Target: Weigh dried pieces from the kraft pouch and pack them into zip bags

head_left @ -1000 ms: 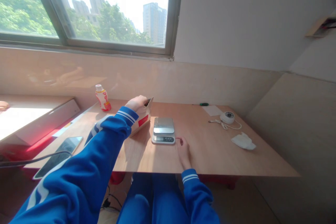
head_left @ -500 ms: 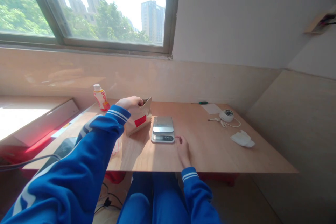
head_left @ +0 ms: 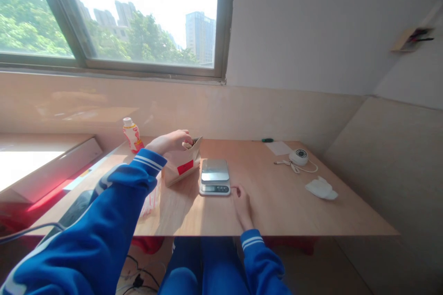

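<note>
A brown paper bag (head_left: 175, 168) with a red label stands left of centre on the table, its top open. My left hand (head_left: 175, 142) is at the bag's mouth with its fingers pinched together. Something small and pale shows at the fingertips, too small to name. Just right of the bag lies a kitchen scale (head_left: 215, 170) with a bare metal plate and a small display at the front. My right hand (head_left: 242, 200) rests on the table with curled fingers, a fingertip at the scale's front right corner. I see nothing held in it.
Behind my left arm stands a white and red bottle (head_left: 132, 133). Clear plastic packaging (head_left: 149, 203) lies left, partly hidden. At the right are a white round device (head_left: 298, 156) with a cord, a crumpled tissue (head_left: 321, 188), paper (head_left: 278, 148) and a green-handled tool (head_left: 267, 140).
My left hand has risen a little out of the bag's mouth, and its fingertips now show. My right hand stays beside the scale. The view has tilted slightly upward.
</note>
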Action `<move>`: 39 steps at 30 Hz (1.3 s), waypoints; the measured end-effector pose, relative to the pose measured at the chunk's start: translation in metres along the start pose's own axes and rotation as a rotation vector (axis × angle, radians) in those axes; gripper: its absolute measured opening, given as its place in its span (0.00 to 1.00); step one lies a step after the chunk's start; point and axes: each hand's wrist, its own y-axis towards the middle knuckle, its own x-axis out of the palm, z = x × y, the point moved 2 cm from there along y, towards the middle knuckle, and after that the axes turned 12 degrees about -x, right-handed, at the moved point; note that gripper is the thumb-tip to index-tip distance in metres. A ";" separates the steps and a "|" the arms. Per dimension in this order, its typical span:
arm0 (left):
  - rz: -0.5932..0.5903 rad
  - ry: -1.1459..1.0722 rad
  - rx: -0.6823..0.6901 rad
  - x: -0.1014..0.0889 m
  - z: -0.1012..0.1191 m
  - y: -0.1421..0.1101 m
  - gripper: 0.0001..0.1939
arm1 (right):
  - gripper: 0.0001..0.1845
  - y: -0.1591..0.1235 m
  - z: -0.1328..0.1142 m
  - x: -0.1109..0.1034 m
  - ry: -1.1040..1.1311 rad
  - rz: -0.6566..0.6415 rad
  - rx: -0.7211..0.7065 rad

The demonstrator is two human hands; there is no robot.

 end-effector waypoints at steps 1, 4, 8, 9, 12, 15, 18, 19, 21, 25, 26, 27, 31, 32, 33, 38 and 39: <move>-0.012 0.011 0.017 0.000 -0.001 0.000 0.13 | 0.12 0.000 0.000 0.000 -0.001 -0.004 0.002; -0.050 0.029 0.047 0.000 -0.002 0.000 0.15 | 0.12 -0.001 0.001 0.000 0.006 -0.022 0.014; -0.070 0.007 -0.105 -0.005 -0.002 -0.004 0.15 | 0.11 -0.002 0.004 0.001 0.019 -0.017 0.006; -0.060 -0.002 -0.145 -0.008 0.000 -0.007 0.15 | 0.11 -0.002 0.004 0.001 0.018 -0.013 0.001; 0.041 -0.081 -0.165 -0.018 0.004 -0.014 0.14 | 0.12 -0.001 0.005 0.002 0.014 -0.013 -0.008; 0.133 -0.244 -0.114 -0.030 0.006 -0.021 0.16 | 0.11 -0.001 0.005 0.002 0.015 -0.009 -0.013; 0.195 -0.383 -0.121 -0.040 0.008 -0.028 0.19 | 0.10 -0.001 0.005 0.002 0.019 0.003 -0.015; 0.221 -0.424 -0.132 -0.043 0.010 -0.031 0.20 | 0.10 -0.001 0.005 0.002 0.019 0.003 -0.015; 0.299 -0.520 -0.146 -0.047 0.018 -0.038 0.21 | 0.10 -0.001 0.005 0.002 0.017 -0.001 -0.017; 0.472 -0.673 -0.150 -0.040 0.049 -0.046 0.21 | 0.10 -0.001 0.006 0.002 0.011 -0.008 -0.018; 0.472 -0.684 -0.142 -0.032 0.058 -0.046 0.20 | 0.10 -0.001 0.006 0.002 0.008 -0.011 -0.014; 0.447 -0.676 -0.131 -0.022 0.067 -0.044 0.19 | 0.10 -0.002 0.007 0.002 0.005 -0.013 -0.011; 0.286 -0.613 -0.075 0.036 0.088 -0.027 0.14 | 0.11 -0.002 0.010 0.003 0.004 -0.015 -0.015; 0.243 -0.607 -0.078 0.052 0.089 -0.022 0.13 | 0.11 -0.002 0.010 0.004 0.005 -0.014 -0.023; 0.211 -0.605 -0.104 0.067 0.088 -0.017 0.13 | 0.11 -0.001 0.010 0.004 0.005 -0.013 -0.030; 0.067 -0.606 -0.276 0.122 0.080 0.003 0.12 | 0.11 0.000 0.010 0.005 -0.013 -0.009 -0.064; 0.038 -0.605 -0.299 0.129 0.080 0.005 0.12 | 0.11 0.000 0.010 0.005 -0.014 -0.008 -0.067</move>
